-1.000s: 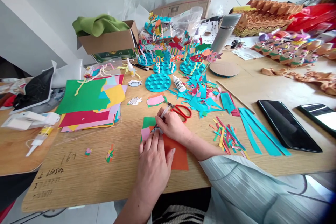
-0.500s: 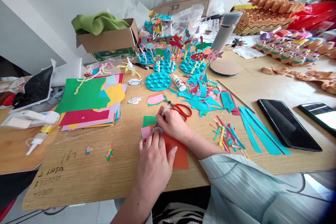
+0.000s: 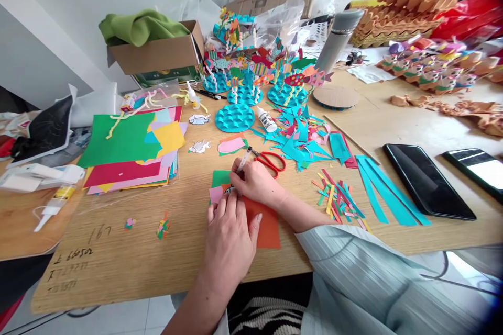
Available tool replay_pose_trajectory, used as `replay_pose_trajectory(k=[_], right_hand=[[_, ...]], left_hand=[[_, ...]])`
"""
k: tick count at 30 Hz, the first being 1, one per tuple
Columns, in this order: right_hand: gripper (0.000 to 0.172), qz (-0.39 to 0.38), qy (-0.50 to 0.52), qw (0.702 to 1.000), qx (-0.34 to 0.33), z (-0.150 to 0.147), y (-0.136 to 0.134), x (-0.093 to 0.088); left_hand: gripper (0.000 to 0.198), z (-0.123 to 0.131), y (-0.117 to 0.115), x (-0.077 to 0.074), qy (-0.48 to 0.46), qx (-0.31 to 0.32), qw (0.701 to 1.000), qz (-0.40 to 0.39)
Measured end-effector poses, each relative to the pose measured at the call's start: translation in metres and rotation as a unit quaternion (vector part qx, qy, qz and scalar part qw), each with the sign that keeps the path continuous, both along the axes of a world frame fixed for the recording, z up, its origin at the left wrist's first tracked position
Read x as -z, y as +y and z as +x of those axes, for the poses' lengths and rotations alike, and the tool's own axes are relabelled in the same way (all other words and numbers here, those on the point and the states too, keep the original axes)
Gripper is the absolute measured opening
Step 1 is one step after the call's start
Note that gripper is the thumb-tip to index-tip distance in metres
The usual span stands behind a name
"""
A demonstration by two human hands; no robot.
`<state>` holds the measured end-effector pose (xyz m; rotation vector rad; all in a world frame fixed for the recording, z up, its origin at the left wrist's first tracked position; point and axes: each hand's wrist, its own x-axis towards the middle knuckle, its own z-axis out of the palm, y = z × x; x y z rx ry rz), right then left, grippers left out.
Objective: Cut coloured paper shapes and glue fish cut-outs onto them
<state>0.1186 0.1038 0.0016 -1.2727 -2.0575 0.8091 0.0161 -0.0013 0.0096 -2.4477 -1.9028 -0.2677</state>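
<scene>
My left hand lies flat, fingers stretched out, pressing down on an orange paper sheet and a small fish cut-out at its top corner. My right hand is closed round a pen, whose tip meets the cut-out. A green sheet and a pink scrap peek out just left of the fingers. Red-handled scissors lie right behind my right hand.
A stack of coloured paper lies at left. Teal discs with paper fish, a glue bottle, teal scraps, coloured strips and two phones fill the right. A cardboard box stands behind.
Both hands stay on the cut-out with only slight shifts of the pen. The view has tilted a little, so everything sits slightly lower-left in frame.
</scene>
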Motion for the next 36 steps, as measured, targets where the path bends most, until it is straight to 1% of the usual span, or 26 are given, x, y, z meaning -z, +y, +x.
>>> replay_pose_trajectory(k=[6, 11, 22, 29, 36], right_hand=[[0.008, -0.009, -0.003, 1.0, 0.005, 0.0002, 0.0026, 0.0021], [0.008, -0.008, -0.007, 1.0, 0.011, -0.0003, 0.0027, 0.0041], [0.008, 0.002, -0.009, 1.0, 0.029, 0.0001, 0.0027, 0.0036], [0.009, 0.002, -0.011, 0.999, 0.037, 0.0004, 0.0039, 0.0061], [0.011, -0.009, -0.026, 0.998, 0.049, 0.0013, 0.0031, 0.0022]], left_hand=[[0.034, -0.0005, -0.0001, 0.0028, 0.002, -0.005, 1.0, -0.006], [0.035, 0.0, 0.0003, 0.0015, 0.0, -0.007, 1.0, -0.016], [0.037, 0.0002, -0.0009, 0.0019, 0.006, -0.006, 1.0, -0.007], [0.035, 0.0001, 0.0003, 0.0006, 0.009, -0.005, 1.0, -0.003], [0.035, 0.0004, 0.0006, -0.0007, 0.009, -0.007, 1.0, -0.007]])
